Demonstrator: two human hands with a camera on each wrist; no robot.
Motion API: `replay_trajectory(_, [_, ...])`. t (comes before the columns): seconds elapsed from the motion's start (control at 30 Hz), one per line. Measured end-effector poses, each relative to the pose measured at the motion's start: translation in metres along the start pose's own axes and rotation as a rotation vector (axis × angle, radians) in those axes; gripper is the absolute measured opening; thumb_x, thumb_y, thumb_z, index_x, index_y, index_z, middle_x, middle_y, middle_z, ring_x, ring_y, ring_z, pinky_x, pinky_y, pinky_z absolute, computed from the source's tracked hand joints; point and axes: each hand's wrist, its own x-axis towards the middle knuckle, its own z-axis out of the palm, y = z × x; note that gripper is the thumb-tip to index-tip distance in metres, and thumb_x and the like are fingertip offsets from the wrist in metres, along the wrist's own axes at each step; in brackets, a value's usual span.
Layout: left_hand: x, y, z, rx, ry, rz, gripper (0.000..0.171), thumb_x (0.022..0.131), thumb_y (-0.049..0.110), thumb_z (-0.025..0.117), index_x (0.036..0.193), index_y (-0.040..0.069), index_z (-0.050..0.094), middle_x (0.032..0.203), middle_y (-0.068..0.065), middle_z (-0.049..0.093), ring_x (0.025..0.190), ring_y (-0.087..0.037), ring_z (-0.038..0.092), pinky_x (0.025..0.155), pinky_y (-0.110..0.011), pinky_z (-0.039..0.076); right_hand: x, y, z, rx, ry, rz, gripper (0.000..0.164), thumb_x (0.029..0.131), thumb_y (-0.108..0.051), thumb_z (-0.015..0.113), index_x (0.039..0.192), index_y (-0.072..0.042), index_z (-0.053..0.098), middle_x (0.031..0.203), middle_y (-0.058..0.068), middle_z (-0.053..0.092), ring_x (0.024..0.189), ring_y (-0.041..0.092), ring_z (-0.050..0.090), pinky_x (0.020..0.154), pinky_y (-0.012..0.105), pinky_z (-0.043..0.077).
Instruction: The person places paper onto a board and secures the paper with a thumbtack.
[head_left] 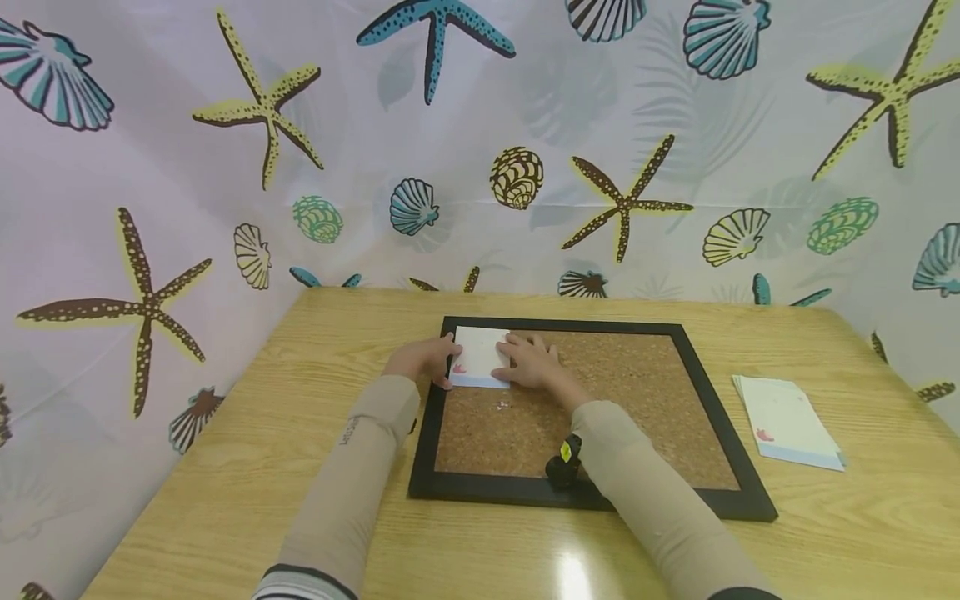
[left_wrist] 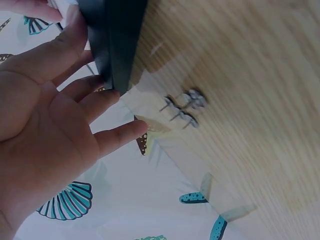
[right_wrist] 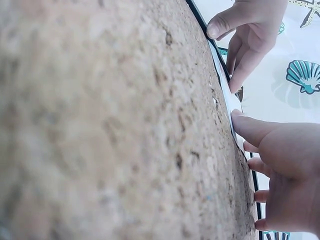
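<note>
A white note sheet [head_left: 480, 357] with a pink print and a pale blue lower edge lies on the upper left of a black-framed cork board [head_left: 637, 400]. My left hand [head_left: 431, 360] touches the sheet's left side; in the left wrist view its fingers [left_wrist: 102, 102] extend along the black frame [left_wrist: 112, 45]. On the sheet's right side, my right hand [head_left: 531, 360] rests with fingers spread and thumb on the paper [right_wrist: 232, 100], as the right wrist view shows. Small shiny bits [head_left: 504, 405] lie on the cork below the sheet.
Several metal push pins [left_wrist: 185, 106] lie on the wooden table beside the frame. A stack of similar note sheets [head_left: 789, 421] sits right of the board. Shell-and-starfish cloth [head_left: 465, 242] hangs behind and beside the table [head_left: 345, 333].
</note>
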Motion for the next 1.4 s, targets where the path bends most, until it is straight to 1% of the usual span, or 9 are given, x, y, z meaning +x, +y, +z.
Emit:
replay_trajectory(0.07, [0.017,-0.007,0.0,0.019,-0.005,0.013,0.068,0.076,0.028,0.071,0.135,0.016,0.04,0.145,-0.01,0.021,0.13,-0.024,0.023,0.102,-0.039,0.023,0.0,0.0,0.0,-0.007,0.001,-0.004,0.059,0.088,-0.042,0.051,0.138,-0.014,0.035,0.145,0.008,0.022,0.13,0.037,0.011,0.096,0.06,0.011])
replay_trajectory(0.13, [0.044,-0.023,0.005,0.032,0.034,0.084,0.043,0.078,0.034,0.069,0.111,0.01,0.058,0.12,-0.01,0.049,0.107,-0.021,0.048,0.086,-0.032,0.039,0.0,0.001,0.0,-0.011,0.002,-0.006,0.059,0.088,-0.042,0.051,0.138,-0.014,0.035,0.145,0.008,0.022,0.13,0.036,0.011,0.096,0.06,0.01])
replay_trajectory(0.2, [0.039,-0.016,0.0,0.042,0.061,0.076,0.034,0.079,0.04,0.065,0.091,0.009,0.06,0.094,-0.007,0.054,0.084,-0.019,0.052,0.072,-0.032,0.042,0.0,0.002,0.0,-0.01,0.01,-0.009,0.059,0.088,-0.042,0.051,0.138,-0.014,0.036,0.145,0.008,0.022,0.13,0.036,0.012,0.096,0.06,0.01])
replay_trajectory(0.27, [0.021,-0.004,-0.004,0.057,0.106,0.077,0.035,0.082,0.041,0.061,0.082,0.006,0.057,0.084,-0.007,0.053,0.074,-0.02,0.05,0.066,-0.033,0.041,-0.001,0.003,0.001,-0.006,0.02,-0.015,0.059,0.088,-0.042,0.052,0.137,-0.014,0.037,0.145,0.009,0.023,0.129,0.037,0.013,0.096,0.06,0.011])
replay_trajectory(0.37, [-0.027,0.03,-0.016,0.095,0.123,-0.003,0.041,0.086,0.035,0.058,0.11,0.002,0.057,0.118,-0.015,0.051,0.107,-0.027,0.048,0.09,-0.037,0.038,-0.001,0.004,0.003,0.001,0.03,-0.022,0.058,0.088,-0.042,0.052,0.137,-0.014,0.038,0.144,0.009,0.024,0.129,0.037,0.013,0.095,0.06,0.012])
replay_trajectory(0.47, [-0.051,0.046,-0.02,0.134,0.132,-0.022,0.058,0.088,0.036,0.055,0.133,0.002,0.04,0.141,-0.019,0.028,0.128,-0.03,0.027,0.102,-0.04,0.024,-0.001,0.006,0.004,0.004,0.029,-0.021,0.059,0.088,-0.043,0.051,0.137,-0.014,0.037,0.145,0.008,0.024,0.129,0.037,0.013,0.095,0.06,0.011])
replay_trajectory(0.63, [-0.048,0.047,-0.021,0.152,0.113,-0.073,0.078,0.082,0.049,0.055,0.141,0.007,0.026,0.147,-0.014,0.013,0.133,-0.03,0.013,0.101,-0.049,0.021,-0.001,0.007,0.007,0.001,0.035,-0.014,0.06,0.088,-0.045,0.051,0.138,-0.015,0.036,0.145,0.007,0.023,0.13,0.036,0.011,0.096,0.061,0.008])
replay_trajectory(1.03, [-0.041,0.042,-0.02,0.01,0.146,-0.096,0.085,0.077,0.047,0.064,0.142,0.008,0.023,0.148,-0.01,0.008,0.134,-0.028,0.005,0.101,-0.052,0.017,-0.002,0.009,0.01,-0.008,0.057,-0.002,0.06,0.089,-0.047,0.047,0.139,-0.017,0.033,0.146,0.005,0.021,0.131,0.033,0.008,0.098,0.059,0.003])
replay_trajectory(1.4, [-0.044,0.047,-0.025,0.074,0.135,-0.117,0.086,0.075,0.05,0.064,0.141,0.007,0.027,0.148,-0.013,0.01,0.134,-0.029,0.004,0.1,-0.055,0.018,-0.001,0.011,0.013,0.012,0.062,-0.002,0.062,0.089,-0.048,0.045,0.14,-0.016,0.032,0.147,0.006,0.017,0.133,0.035,0.001,0.098,0.06,-0.003])
